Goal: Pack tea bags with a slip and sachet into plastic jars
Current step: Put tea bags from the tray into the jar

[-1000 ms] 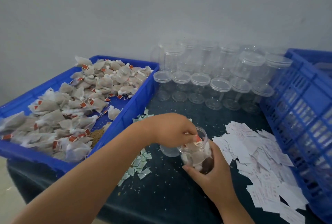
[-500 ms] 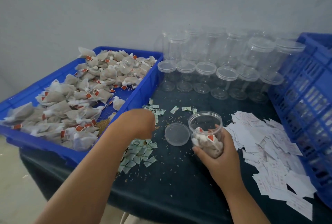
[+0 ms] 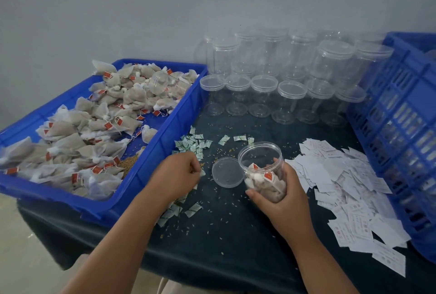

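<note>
My right hand (image 3: 282, 197) grips an open clear plastic jar (image 3: 260, 161) with several tea bags (image 3: 262, 182) inside, tilted slightly toward me. The jar's clear lid (image 3: 227, 172) lies flat on the dark cloth just left of it. My left hand (image 3: 175, 175) rests knuckles-up on the pile of small green-white sachets (image 3: 193, 144), fingers curled down onto them; whether it holds one is hidden. White paper slips (image 3: 342, 182) are spread to the right of the jar.
A blue tray (image 3: 165, 142) at left holds many loose tea bags (image 3: 94, 124). Empty lidded jars (image 3: 287, 95) stand in rows at the back. A blue slatted crate (image 3: 401, 116) stands at right. Loose grains speckle the cloth.
My left hand left the jar's mouth and moved left and down onto the sachet pile. The right hand stood the jar more upright; the lid beside it came into view.
</note>
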Motion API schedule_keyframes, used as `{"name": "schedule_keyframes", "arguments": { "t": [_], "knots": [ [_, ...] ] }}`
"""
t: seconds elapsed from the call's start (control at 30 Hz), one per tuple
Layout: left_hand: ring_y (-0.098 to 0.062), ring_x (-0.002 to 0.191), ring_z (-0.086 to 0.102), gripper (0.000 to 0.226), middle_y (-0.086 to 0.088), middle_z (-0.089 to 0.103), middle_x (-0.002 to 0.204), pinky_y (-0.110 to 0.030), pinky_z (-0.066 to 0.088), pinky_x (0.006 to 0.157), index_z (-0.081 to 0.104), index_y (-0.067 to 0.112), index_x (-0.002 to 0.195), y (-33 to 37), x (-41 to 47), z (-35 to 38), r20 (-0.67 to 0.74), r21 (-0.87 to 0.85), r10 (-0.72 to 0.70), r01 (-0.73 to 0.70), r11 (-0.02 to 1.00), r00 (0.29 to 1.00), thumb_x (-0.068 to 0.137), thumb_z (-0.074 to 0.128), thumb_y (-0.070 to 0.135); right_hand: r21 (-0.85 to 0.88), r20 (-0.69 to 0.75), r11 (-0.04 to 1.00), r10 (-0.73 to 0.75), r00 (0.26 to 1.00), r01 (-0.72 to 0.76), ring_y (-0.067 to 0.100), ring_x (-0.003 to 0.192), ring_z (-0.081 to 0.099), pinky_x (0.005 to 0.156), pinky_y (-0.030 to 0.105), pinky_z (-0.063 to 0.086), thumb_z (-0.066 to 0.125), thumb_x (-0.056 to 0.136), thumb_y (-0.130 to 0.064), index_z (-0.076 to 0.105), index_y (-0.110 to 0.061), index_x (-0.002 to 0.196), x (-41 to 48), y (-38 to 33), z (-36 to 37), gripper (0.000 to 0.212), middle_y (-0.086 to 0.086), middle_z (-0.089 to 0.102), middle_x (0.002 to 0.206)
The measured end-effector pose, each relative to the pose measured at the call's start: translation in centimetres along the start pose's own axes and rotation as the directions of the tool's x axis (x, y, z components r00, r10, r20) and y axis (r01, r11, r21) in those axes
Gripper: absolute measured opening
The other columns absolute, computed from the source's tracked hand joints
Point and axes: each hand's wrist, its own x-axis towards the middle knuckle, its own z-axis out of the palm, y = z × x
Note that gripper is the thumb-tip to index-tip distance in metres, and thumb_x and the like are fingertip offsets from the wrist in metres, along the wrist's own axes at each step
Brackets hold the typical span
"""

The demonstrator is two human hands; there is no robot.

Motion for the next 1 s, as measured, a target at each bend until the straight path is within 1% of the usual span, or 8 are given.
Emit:
{"name": "schedule_keyframes", "arguments": {
  "t": [0.1,0.3,0.47,0.57,0.77,0.83,0.9,1.0],
  "knots": [
    [0.002,0.08,0.066,0.016,0.019,0.07,0.091,-0.025,0.057,0.073,0.067,0.04,0.094,0.7,0.0,-0.2,-0.031,-0.125,-0.015,0.011,0.992,0.999,0.091,0.073,0.025,0.008,0.014,1.0,0.011,1.0,-0.011,0.007,0.117,0.072,0.096,0.034,0.058,0.096,0.066,-0.052,0.058,-0.045,0.135,0.1,0.0,-0.1,0.079,-0.016,0.073,0.13],
    [0.01,0.069,0.063,0.015,0.031,0.067,0.071,-0.019,0.045,0.059,0.074,0.035,0.076,1.9,0.4,-1.1,-0.105,-0.245,-0.05,0.023,0.969,0.993,0.086,0.082,0.042,0.005,0.009,1.0,0.006,1.0,-0.006,0.006,0.118,0.072,0.095,0.031,0.06,0.098,0.065,-0.051,0.056,-0.044,0.137,0.2,0.1,-0.2,0.084,-0.016,0.071,0.132],
    [0.008,0.073,0.068,0.012,0.029,0.072,0.081,-0.01,0.045,0.059,0.075,0.044,0.086,3.7,0.2,-1.8,-0.217,-0.41,0.022,-0.112,0.905,0.976,0.089,0.08,0.033,-0.01,-0.003,1.0,-0.019,1.0,0.019,0.005,0.118,0.071,0.09,0.024,0.061,0.098,0.063,-0.053,0.056,-0.046,0.135,0.2,-0.2,-0.1,0.084,-0.019,0.07,0.131],
    [0.002,0.07,0.068,0.018,0.024,0.071,0.078,-0.022,0.052,0.061,0.072,0.037,0.082,4.8,1.0,-1.8,-0.202,-0.369,0.028,-0.103,0.924,0.979,0.081,0.087,0.026,-0.004,-0.006,1.0,-0.021,1.0,0.021,0.002,0.118,0.07,0.092,0.018,0.059,0.099,0.062,-0.053,0.056,-0.049,0.133,0.3,-0.2,-0.1,0.083,-0.022,0.069,0.131],
    [-0.006,0.048,0.047,0.034,0.01,0.056,0.053,-0.026,0.036,0.053,0.068,0.018,0.068,2.3,1.9,-1.4,-0.105,-0.198,-0.109,0.086,0.976,0.989,0.084,0.084,0.044,0.012,-0.001,1.0,-0.01,1.0,0.01,0.003,0.117,0.071,0.091,0.026,0.062,0.098,0.061,-0.056,0.055,-0.051,0.135,0.2,-0.2,-0.1,0.086,-0.02,0.069,0.132],
    [-0.006,0.045,0.04,0.033,0.001,0.059,0.056,-0.026,0.032,0.051,0.068,0.018,0.073,2.0,1.6,-1.9,-0.122,-0.22,-0.067,0.039,0.975,0.99,0.091,0.078,0.044,0.011,-0.001,1.0,-0.01,1.0,0.01,0.002,0.118,0.071,0.093,0.028,0.061,0.098,0.061,-0.056,0.054,-0.051,0.134,0.2,-0.1,0.0,0.085,-0.021,0.069,0.133],
    [0.001,0.05,0.049,0.015,0.005,0.069,0.073,-0.016,0.033,0.051,0.07,0.036,0.096,3.2,0.8,-2.8,-0.176,-0.269,-0.001,-0.047,0.962,0.984,0.09,0.078,0.048,0.0,-0.007,1.0,-0.015,1.0,0.015,0.0,0.119,0.07,0.094,0.026,0.06,0.098,0.061,-0.056,0.053,-0.054,0.133,0.3,-0.2,-0.1,0.085,-0.023,0.068,0.133],
    [0.002,0.048,0.05,0.029,0.018,0.056,0.057,-0.009,0.036,0.047,0.065,0.039,0.097,6.6,-0.6,-3.5,-0.224,-0.368,0.125,-0.202,0.908,0.967,0.081,0.083,0.056,0.0,-0.013,0.999,-0.036,0.999,0.036,0.0,0.121,0.069,0.093,0.019,0.059,0.098,0.062,-0.054,0.053,-0.054,0.134,0.2,-0.4,-0.1,0.085,-0.024,0.068,0.134]
  ]
}}
